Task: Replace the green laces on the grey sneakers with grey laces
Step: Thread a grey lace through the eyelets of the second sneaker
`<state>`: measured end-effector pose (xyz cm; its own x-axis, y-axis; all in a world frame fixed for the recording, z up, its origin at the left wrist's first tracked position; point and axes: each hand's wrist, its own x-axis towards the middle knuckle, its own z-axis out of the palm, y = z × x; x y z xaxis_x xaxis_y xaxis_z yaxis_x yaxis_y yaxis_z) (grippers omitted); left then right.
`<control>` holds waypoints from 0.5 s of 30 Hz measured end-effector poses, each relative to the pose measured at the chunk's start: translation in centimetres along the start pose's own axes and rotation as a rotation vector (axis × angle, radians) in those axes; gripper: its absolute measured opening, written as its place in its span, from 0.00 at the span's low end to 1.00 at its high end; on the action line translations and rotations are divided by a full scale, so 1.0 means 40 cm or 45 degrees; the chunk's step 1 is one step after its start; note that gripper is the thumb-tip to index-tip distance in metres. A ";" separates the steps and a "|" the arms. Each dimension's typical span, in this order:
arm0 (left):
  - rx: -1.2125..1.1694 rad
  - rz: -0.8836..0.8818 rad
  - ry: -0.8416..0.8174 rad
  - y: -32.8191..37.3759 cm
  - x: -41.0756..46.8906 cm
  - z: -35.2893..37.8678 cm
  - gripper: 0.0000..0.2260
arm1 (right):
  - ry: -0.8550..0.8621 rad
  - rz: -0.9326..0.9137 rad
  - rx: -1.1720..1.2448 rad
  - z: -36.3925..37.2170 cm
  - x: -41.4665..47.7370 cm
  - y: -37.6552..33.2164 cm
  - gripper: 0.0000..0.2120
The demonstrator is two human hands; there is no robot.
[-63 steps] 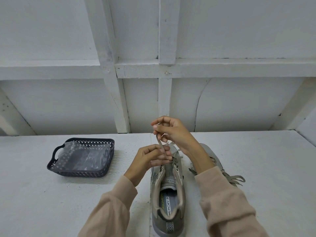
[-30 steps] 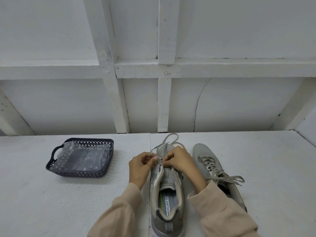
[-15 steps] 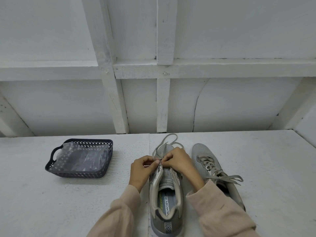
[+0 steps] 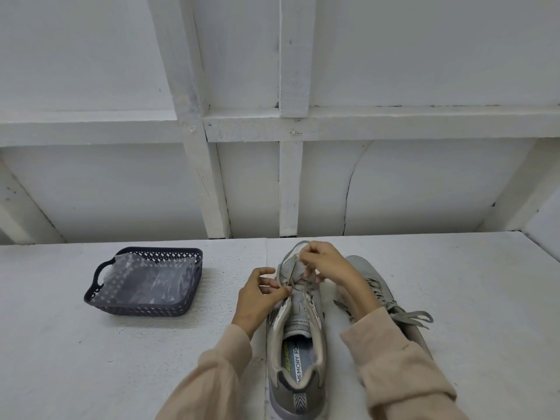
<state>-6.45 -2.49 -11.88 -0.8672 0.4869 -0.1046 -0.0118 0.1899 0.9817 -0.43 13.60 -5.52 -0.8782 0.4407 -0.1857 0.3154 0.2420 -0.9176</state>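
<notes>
A grey sneaker [image 4: 298, 353] lies heel toward me in the middle of the white table, its upper eyelets unlaced. My left hand [image 4: 257, 295] pinches the grey lace [image 4: 295, 272] at the shoe's left eyelet row. Over the toe, my right hand [image 4: 325, 263] pinches the other part of the same lace. A second grey sneaker [image 4: 397, 304] lies just to the right, partly behind my right forearm, fully laced in grey with a bow. No green lace is in sight.
A dark perforated plastic basket [image 4: 100, 295] with a clear plastic bag [image 4: 145, 277] inside sits on the table [image 4: 60, 359] to the left. A white panelled wall [image 4: 272, 177] rises right behind the table's far edge.
My right hand has lifted away from the left one toward the toe, drawing the lace with it. The left hand stays at the left eyelets. The camera has tilted slightly.
</notes>
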 end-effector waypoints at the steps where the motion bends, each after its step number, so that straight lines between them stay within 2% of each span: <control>1: 0.015 0.004 -0.005 0.002 -0.001 -0.001 0.19 | 0.016 0.004 0.057 -0.007 0.007 -0.009 0.08; 6: 0.110 0.038 -0.028 0.008 -0.003 -0.001 0.18 | 0.193 0.009 0.276 -0.043 0.053 -0.071 0.05; 10: 0.153 0.045 -0.023 -0.002 -0.002 0.002 0.18 | 0.303 0.050 0.201 -0.035 0.107 -0.080 0.08; 12: 0.146 0.054 -0.025 -0.004 -0.004 0.005 0.17 | 0.256 0.108 0.022 -0.020 0.137 -0.054 0.09; 15: 0.121 0.063 -0.023 -0.004 -0.005 0.009 0.16 | 0.088 0.230 -0.150 0.002 0.171 -0.014 0.05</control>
<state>-6.09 -2.33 -12.05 -0.8565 0.5127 -0.0603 0.0785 0.2448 0.9664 -6.63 16.39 -6.30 -0.7780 0.5435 -0.3153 0.5091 0.2512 -0.8233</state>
